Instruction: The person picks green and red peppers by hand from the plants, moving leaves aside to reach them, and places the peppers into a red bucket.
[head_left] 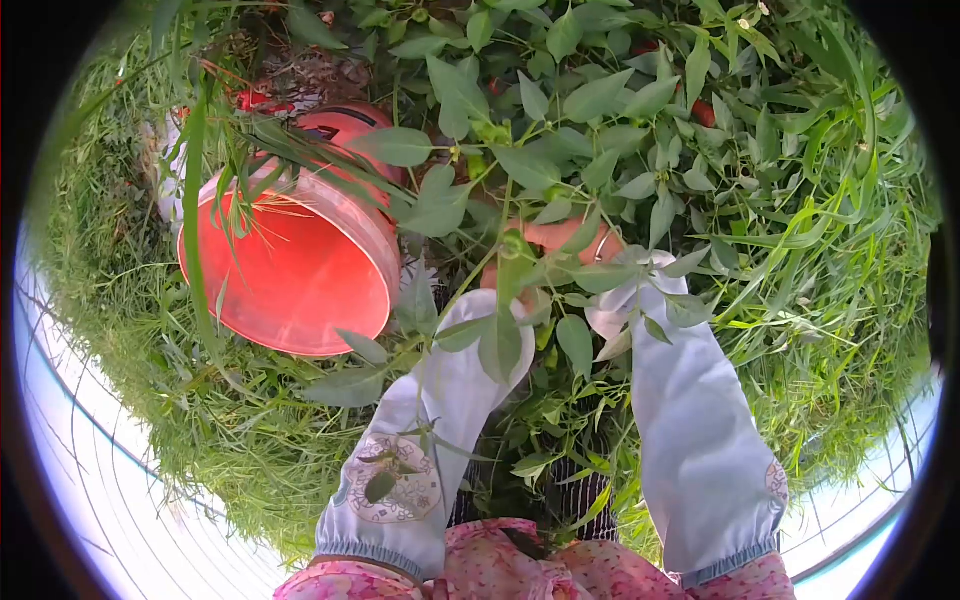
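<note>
Both forearms wear pale blue sleeve covers and reach into a leafy green plant (530, 165). My left hand (510, 285) is mostly behind leaves and a stem near the middle; its fingers are too covered to read. Just to the right and above it, my right hand (575, 240) has a ring on one finger and bent fingers among the stems. What it holds, if anything, is hidden by leaves. A red fruit (703, 113) shows among the foliage at the upper right.
A red bucket (300, 270) lies tilted in the grass at the left, its mouth facing me. Behind it is another red object (345, 120), partly covered. Tall grass (800, 340) surrounds the plant, with long blades hanging across the bucket.
</note>
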